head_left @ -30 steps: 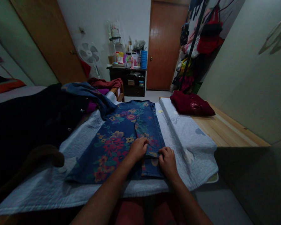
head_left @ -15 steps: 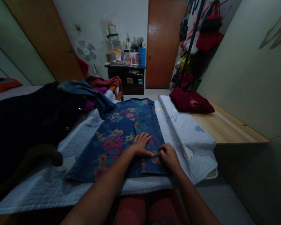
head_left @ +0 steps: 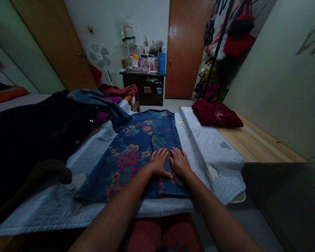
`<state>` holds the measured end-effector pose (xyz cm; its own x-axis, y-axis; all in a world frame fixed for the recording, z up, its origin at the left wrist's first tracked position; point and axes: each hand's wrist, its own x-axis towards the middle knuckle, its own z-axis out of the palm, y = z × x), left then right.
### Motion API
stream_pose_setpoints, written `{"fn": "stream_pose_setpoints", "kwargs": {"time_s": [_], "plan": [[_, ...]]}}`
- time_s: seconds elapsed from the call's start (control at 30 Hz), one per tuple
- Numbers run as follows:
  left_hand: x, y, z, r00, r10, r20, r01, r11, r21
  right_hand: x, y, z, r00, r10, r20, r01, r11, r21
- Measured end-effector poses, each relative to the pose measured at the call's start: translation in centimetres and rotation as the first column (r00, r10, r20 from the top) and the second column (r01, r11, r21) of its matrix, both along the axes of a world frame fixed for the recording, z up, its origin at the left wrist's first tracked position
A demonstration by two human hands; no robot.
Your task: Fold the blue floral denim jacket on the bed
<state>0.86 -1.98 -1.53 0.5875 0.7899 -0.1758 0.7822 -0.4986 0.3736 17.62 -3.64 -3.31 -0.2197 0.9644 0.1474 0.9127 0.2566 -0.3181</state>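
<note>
A blue denim garment (head_left: 130,140) printed with red, yellow and green flowers lies spread on the quilted bed cover (head_left: 55,213). Its right part is folded inward over the body. My left hand (head_left: 159,162) rests flat on that folded part, fingers spread and thumb pointing right. Beside it my right hand (head_left: 180,161) presses flat on the same fold, fingers stretched forward. The two hands are close together, with a narrow strip of cloth between them. Fabric directly under both palms is hidden.
Dark clothing (head_left: 39,129) with metal eyelets is heaped on the left. Another blue garment (head_left: 97,103) lies beyond it. A folded maroon garment (head_left: 216,113) sits at the right, partly over a wooden board (head_left: 257,140). A fan (head_left: 99,56) and a dark cabinet (head_left: 143,91) stand behind.
My right hand has let go of the garment's right edge and moved forward and left, now lying flat on the fold. My left hand stays in place.
</note>
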Motion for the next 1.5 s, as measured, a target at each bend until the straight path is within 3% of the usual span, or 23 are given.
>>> {"fn": "stream_pose_setpoints", "kwargs": {"time_s": [0.17,0.3,0.37,0.43,0.57,0.73,1.0,1.5], "plan": [[-0.4,0.1,0.0,1.000,-0.013,0.014,0.012,1.000,0.020,1.1,-0.2,0.1,0.997,0.055,0.047,-0.052,0.997,-0.055],[-0.7,1.2,1.3,0.999,-0.026,0.027,0.029,0.995,-0.099,0.9,-0.4,0.5,0.997,0.042,0.069,-0.038,0.997,-0.063],[-0.2,1.7,2.0,0.998,0.013,0.066,-0.004,0.992,-0.129,0.6,-0.5,0.7,0.996,0.030,0.080,-0.024,0.997,-0.076],[0.9,1.7,2.1,0.987,0.111,0.112,-0.103,0.992,-0.077,0.5,-0.6,0.8,0.996,0.019,0.088,-0.012,0.996,-0.084],[3.1,0.1,0.6,0.946,0.303,0.118,-0.318,0.939,0.135,0.4,-0.8,1.1,0.996,0.001,0.094,0.007,0.996,-0.086],[3.8,-1.6,-1.5,0.930,0.352,0.105,-0.367,0.867,0.336,0.4,-1.0,1.5,0.996,0.000,0.085,0.008,0.995,-0.096],[4.1,-1.2,-1.8,0.908,0.416,0.048,-0.403,0.835,0.374,0.3,-0.9,1.1,0.993,-0.077,0.087,0.084,0.993,-0.081],[4.0,-1.1,-2.1,0.896,0.443,0.031,-0.417,0.817,0.399,0.5,-0.7,1.0,0.994,-0.068,0.080,0.076,0.992,-0.099]]}}
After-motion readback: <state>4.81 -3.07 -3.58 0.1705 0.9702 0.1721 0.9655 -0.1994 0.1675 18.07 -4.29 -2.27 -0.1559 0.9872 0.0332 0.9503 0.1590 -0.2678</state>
